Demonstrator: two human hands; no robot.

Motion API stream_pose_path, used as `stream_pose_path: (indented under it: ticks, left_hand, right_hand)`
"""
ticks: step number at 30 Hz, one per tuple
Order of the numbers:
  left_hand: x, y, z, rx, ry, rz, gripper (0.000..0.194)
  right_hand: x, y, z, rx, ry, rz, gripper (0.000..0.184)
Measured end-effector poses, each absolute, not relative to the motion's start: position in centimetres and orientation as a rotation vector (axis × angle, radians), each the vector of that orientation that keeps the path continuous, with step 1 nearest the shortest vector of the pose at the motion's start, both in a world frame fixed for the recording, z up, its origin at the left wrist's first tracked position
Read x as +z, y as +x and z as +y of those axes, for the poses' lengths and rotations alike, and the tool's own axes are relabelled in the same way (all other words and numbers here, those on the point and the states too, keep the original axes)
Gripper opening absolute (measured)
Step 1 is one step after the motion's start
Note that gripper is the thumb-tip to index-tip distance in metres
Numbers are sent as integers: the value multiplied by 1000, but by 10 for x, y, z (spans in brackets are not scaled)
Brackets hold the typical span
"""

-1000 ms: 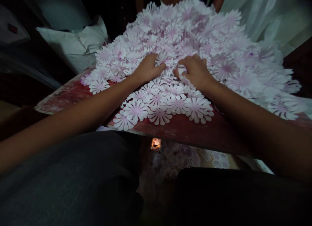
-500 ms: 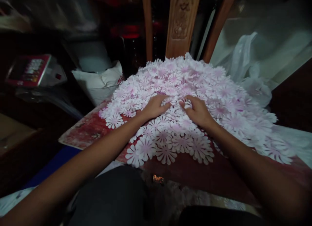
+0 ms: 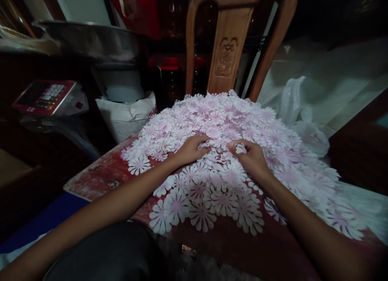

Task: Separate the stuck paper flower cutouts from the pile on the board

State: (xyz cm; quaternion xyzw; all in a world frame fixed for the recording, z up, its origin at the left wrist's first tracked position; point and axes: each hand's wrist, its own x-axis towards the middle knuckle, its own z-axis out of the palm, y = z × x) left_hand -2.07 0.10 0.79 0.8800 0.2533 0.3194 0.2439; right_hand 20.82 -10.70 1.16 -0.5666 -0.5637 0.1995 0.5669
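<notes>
A broad heap of flower cutouts [image 3: 212, 115], white with pale purple centres, covers much of the red table [image 3: 121, 172]. Both hands are at the middle of the heap, a short way apart. My left hand [image 3: 192, 149] has thumb and fingers closed on a flower cutout, partly lost among the others. In my right hand [image 3: 251, 156], thumb and forefinger pinch together, with a white flower cutout [image 3: 240, 148] showing in the curl of the fingers. Larger cutouts [image 3: 203, 210] lie spread near the front edge.
Behind the heap rises a carved wooden chair back [image 3: 226, 55]. To the left are a scale with a red keypad [image 3: 45, 97], a metal basin [image 3: 93, 42] and a white sack [image 3: 124, 115]. White plastic bags [image 3: 306, 127] sit at the right.
The view has tilted up, so more of the chair back and basin shows. Both hands stay at the middle of the heap; the right hand is slightly farther from the left.
</notes>
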Motion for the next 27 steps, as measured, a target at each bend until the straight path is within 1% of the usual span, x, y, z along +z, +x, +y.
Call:
stream_pose_path:
  ticks: [3, 4, 8, 10, 12, 15, 18, 20, 22, 25, 27]
  left_hand:
    - [10, -20, -2, 865, 2450, 649, 29]
    - [10, -19, -4, 869, 2466, 643, 29]
    - [16, -15, -19, 962, 2542, 770, 31]
    - [21, -14, -27, 1057, 2539, 840, 32]
    - [26, -13, -34, 1132, 2506, 869, 30]
    - [29, -11, -40, 1134, 2471, 851, 31]
    - [26, -9, -38, 1076, 2459, 832, 44]
    - [23, -8, -35, 1072, 2432, 829, 52]
    - [21, -8, -33, 1083, 2411, 807, 55]
    - [20, -9, -32, 1062, 2403, 759, 53]
    - [21, -10, -34, 1016, 2402, 739, 46]
  right_hand:
    - [8, 210, -105, 423, -1292, -1323, 35]
    - [6, 211, -105, 405, -1273, -1335, 36]
    - [4, 214, -106, 296, -1187, -1475, 53]
    - [5, 212, -109, 180, -1162, -1575, 55]
    - [8, 206, -112, 85, -1164, -1662, 48]
    - [9, 198, -116, 25, -1176, -1736, 30]
    - [9, 195, -116, 24, -1216, -1733, 20]
    - [10, 196, -116, 45, -1253, -1715, 17]
    - [11, 197, -117, 76, -1252, -1697, 17]
    - [14, 196, -120, 134, -1256, -1637, 21]
    - [15, 195, -121, 191, -1283, -1586, 22]
